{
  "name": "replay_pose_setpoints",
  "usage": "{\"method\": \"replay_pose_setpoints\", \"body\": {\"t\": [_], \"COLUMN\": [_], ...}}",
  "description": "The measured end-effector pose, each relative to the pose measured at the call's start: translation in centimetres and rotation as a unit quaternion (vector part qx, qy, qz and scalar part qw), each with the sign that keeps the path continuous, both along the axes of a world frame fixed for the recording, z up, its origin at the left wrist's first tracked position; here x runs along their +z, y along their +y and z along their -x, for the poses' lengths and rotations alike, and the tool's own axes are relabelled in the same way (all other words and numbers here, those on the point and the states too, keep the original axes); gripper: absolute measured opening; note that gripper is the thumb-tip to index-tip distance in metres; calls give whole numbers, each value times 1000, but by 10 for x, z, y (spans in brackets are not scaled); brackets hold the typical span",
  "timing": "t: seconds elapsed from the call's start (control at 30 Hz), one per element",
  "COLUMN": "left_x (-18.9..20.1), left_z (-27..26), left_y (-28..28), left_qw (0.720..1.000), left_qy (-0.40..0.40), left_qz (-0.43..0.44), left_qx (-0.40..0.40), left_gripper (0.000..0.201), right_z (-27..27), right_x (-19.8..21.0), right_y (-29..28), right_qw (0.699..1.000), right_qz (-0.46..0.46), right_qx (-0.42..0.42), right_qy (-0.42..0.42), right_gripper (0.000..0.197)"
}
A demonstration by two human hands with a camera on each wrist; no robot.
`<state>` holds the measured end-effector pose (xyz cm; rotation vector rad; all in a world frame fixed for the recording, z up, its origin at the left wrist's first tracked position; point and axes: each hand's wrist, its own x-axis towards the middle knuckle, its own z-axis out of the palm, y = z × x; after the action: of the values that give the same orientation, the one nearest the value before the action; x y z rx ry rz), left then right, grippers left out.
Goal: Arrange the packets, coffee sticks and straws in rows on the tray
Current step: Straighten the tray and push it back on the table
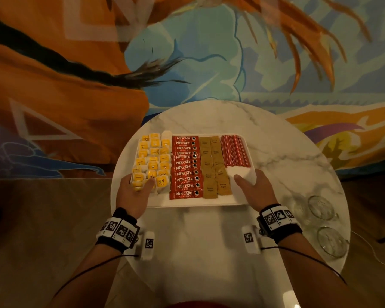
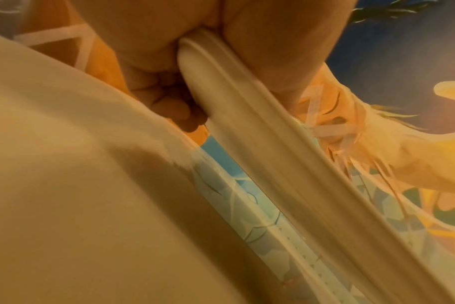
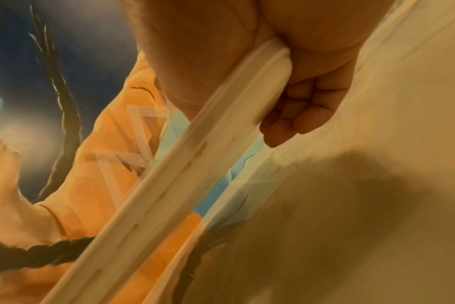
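A white tray [image 1: 198,202] hangs just above the round marble table [image 1: 287,156], held at both near corners. On it lie yellow tea packets [image 1: 152,160] at left, a column of red Nescafe coffee sticks [image 1: 185,167], brown sugar packets [image 1: 215,165], and red straws [image 1: 236,151] at right. My left hand [image 1: 136,192] grips the near left corner, thumb on top by the tea packets. My right hand [image 1: 252,190] grips the near right corner. In the wrist views, the fingers [image 2: 166,107] curl under the tray rim [image 2: 260,133], and the right fingers [image 3: 299,115] curl under the rim [image 3: 195,152].
Two clear glass cups [image 1: 320,207] [image 1: 331,241] stand on the table's right side. A colourful mural wall [image 1: 187,52] rises behind the table. Bare marble lies in front of the tray, near me.
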<state>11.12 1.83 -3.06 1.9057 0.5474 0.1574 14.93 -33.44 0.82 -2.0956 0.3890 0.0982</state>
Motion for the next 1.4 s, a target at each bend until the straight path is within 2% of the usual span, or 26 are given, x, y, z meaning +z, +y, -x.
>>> {"method": "replay_pose_setpoints", "body": {"t": [0.13, 0.27, 0.33, 0.47, 0.73, 0.9, 1.07, 1.13, 1.23, 1.3, 1.4], "left_x": [13, 28, 27, 12, 14, 7, -9, -13, -5, -1, -1], "left_z": [-5, -18, -30, -64, -122, -150, -170, -177, -186, -191, -199], "left_y": [-5, -7, -3, 7, 1, -2, 1, 0, -8, -12, -13], "left_qw": [1000, 991, 987, 993, 993, 988, 964, 957, 941, 926, 905], "left_qy": [-21, -44, -45, -17, -3, 56, 160, 173, 206, 249, 298], "left_qz": [-4, 22, 3, -34, -80, -123, -199, -221, -261, -273, -287], "left_qx": [-18, -121, -153, -115, -84, -70, -73, -70, -66, -73, -97], "left_gripper": [45, 51, 59, 70, 60, 76, 119, 118, 103, 105, 114], "right_z": [-11, -34, -50, -83, -142, -166, -184, -191, -200, -205, -210], "right_x": [8, 13, 16, 19, 4, -5, -14, -17, -21, -24, -25], "right_y": [-4, -12, -14, -15, -11, -8, -10, -10, -9, -9, -11], "right_qw": [999, 996, 994, 990, 986, 983, 977, 976, 965, 955, 948], "right_qz": [7, 23, 32, 54, 103, 130, 162, 167, 216, 256, 268], "right_qx": [44, 88, 107, 128, 129, 116, 120, 117, 113, 107, 110], "right_qy": [3, -2, -4, 5, 34, 62, 75, 75, 93, 108, 133], "right_gripper": [64, 70, 71, 75, 88, 94, 94, 91, 98, 101, 104]}}
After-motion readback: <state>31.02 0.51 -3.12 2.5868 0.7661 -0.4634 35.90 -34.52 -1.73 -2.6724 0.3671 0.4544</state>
